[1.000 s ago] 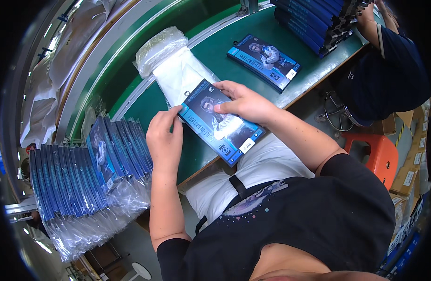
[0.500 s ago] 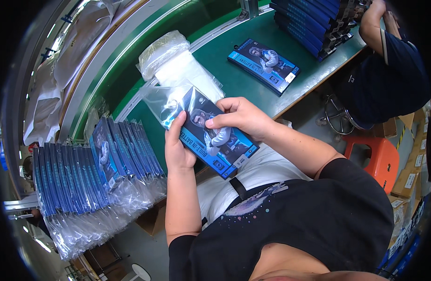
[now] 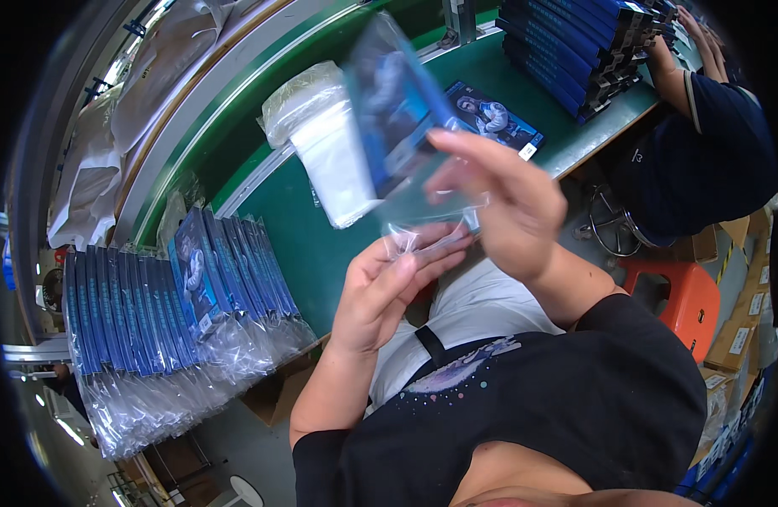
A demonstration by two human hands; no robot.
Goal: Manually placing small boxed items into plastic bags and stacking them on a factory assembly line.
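A flat blue and black box [image 3: 393, 106] with a printed figure stands tilted up inside a clear plastic bag [image 3: 418, 198], both smeared by motion. My left hand [image 3: 385, 291] is closed on the loose lower end of that bag, thumb on top and fingers underneath. Beside the box's right edge is my right hand [image 3: 516, 207], its index finger reaching to the edge; its other fingers are blurred, so its grip is unclear. Behind the hands, a similar box [image 3: 495, 118] lies on the green table, partly covered from view. A pile of clear bags [image 3: 330, 160] lies left of the raised box.
Bagged blue boxes [image 3: 127, 313] stand in a row at the left, their bag ends hanging over the table's edge. A tall stack of boxes [image 3: 558, 51] is at the far right. Another person [image 3: 693, 152] works there. An orange stool [image 3: 676, 304] stands below.
The box has swung from lying flat across both hands to tilted up, farther from me. My left hand moved right, onto the bag's end; my right hand rose.
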